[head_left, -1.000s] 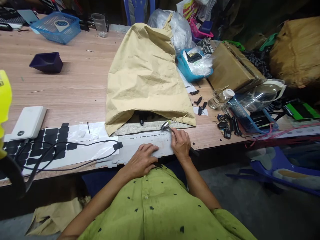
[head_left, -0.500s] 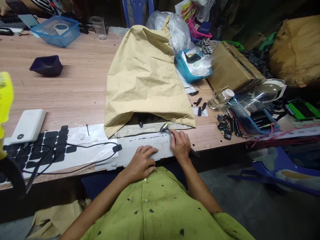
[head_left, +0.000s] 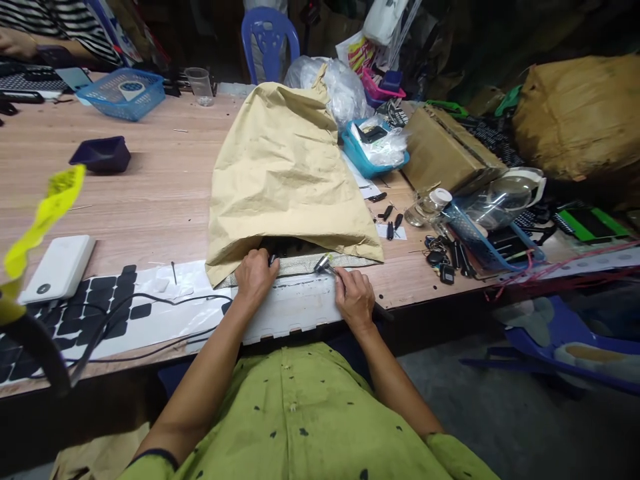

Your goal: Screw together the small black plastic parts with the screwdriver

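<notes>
My left hand [head_left: 255, 275] reaches to the open mouth of a large tan paper bag [head_left: 287, 173] and its fingers close on a small dark part [head_left: 273, 259] at the bag's edge. My right hand [head_left: 354, 298] rests on a white panel [head_left: 295, 307] at the table's near edge and grips a small metal-tipped tool [head_left: 325, 265] pointing toward the bag. Dark items lie hidden inside the bag.
A white power bank [head_left: 59, 267], a sheet of black pads [head_left: 95, 300] and a black cable [head_left: 150, 300] lie to the left. A dark tray [head_left: 101, 155] and blue basket [head_left: 121, 93] sit farther back. Boxes, a blue bin [head_left: 373, 150], small black parts [head_left: 443, 257] crowd the right. Another person's striped sleeve [head_left: 75, 27] is far left.
My left hand left the white panel and moved forward to the bag's mouth, closing on a small dark part. My right hand stayed put with the tool. The view tilted up.
</notes>
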Demonstrator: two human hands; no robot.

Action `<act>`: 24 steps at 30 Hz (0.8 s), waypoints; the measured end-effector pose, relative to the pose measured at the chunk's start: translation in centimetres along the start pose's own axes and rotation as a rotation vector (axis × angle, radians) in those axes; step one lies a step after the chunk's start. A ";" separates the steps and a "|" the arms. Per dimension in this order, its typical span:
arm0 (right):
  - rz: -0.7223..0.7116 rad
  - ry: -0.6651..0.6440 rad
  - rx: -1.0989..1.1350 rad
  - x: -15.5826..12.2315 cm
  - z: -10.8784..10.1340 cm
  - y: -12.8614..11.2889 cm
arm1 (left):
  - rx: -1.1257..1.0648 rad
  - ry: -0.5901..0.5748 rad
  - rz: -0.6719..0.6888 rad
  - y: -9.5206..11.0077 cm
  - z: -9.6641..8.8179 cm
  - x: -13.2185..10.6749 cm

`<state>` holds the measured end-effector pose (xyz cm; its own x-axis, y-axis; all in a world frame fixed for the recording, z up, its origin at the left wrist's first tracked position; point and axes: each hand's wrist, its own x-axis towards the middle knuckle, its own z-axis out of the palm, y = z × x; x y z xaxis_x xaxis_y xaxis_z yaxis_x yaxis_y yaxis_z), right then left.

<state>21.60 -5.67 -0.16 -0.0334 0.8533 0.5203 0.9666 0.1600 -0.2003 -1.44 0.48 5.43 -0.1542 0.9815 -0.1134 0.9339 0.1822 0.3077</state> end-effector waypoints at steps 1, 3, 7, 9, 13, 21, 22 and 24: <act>0.003 -0.002 0.002 0.0 0.0 -0.1 | -0.015 0.008 0.013 -0.7 0.0 -0.6; 0.012 -0.007 0.011 -0.1 0.0 -0.2 | -0.047 0.039 0.052 -2.3 0.1 -1.9; 0.045 -0.033 0.045 -0.2 0.1 -0.1 | -0.142 0.062 0.242 -3.7 0.7 -4.3; 0.050 -0.035 0.048 -0.2 0.2 0.0 | -0.195 0.037 0.365 -3.0 1.4 -4.6; 0.023 -0.024 0.052 -0.1 0.2 0.4 | -0.263 0.002 0.531 -0.5 3.1 -3.7; 0.109 -0.019 0.300 -0.2 -1.1 0.4 | -0.313 0.013 0.563 0.1 4.7 -2.5; 0.114 -0.029 0.345 -0.2 -1.4 0.2 | -0.318 0.011 0.563 0.1 4.7 -2.5; 0.103 -0.048 0.427 -0.4 -2.0 -0.2 | -0.324 0.006 0.561 0.1 4.6 -2.6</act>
<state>21.90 -6.97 1.32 0.0360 0.8961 0.4423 0.7742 0.2549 -0.5794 0.51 -2.31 1.36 0.3257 0.9331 0.1526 0.7284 -0.3506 0.5886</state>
